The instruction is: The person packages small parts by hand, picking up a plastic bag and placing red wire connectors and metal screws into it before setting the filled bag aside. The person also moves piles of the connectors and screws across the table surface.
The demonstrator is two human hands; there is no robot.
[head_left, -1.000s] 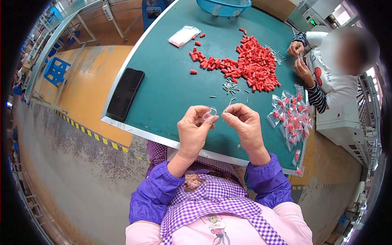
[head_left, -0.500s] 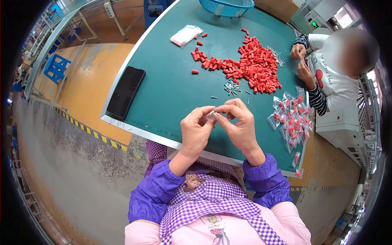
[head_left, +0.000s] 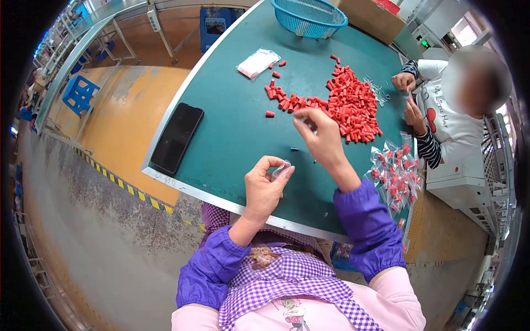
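My left hand [head_left: 263,187] pinches a small clear plastic bag [head_left: 281,168] between thumb and fingertips, above the near part of the green table. Farther forward, my right hand [head_left: 322,137] is over the spot by the near-left side of a pile of red plastic caps [head_left: 353,102]. Its thumb and index finger are apart, and I see nothing held between them. The hand hides most of the small metal screws under it. One loose screw [head_left: 295,149] lies between my two hands.
A black phone [head_left: 178,138] lies at the left edge, beyond it a stack of plastic bags [head_left: 258,63]. Filled bags [head_left: 395,176] are heaped at right. A blue basket [head_left: 309,19] and cardboard box [head_left: 370,19] stand at the back. A co-worker's hands [head_left: 407,99] are across the table.
My right hand has left the bag and moved forward to the screws beside the red caps, its fingers parting. My left hand still holds the bag in nearly the same place.
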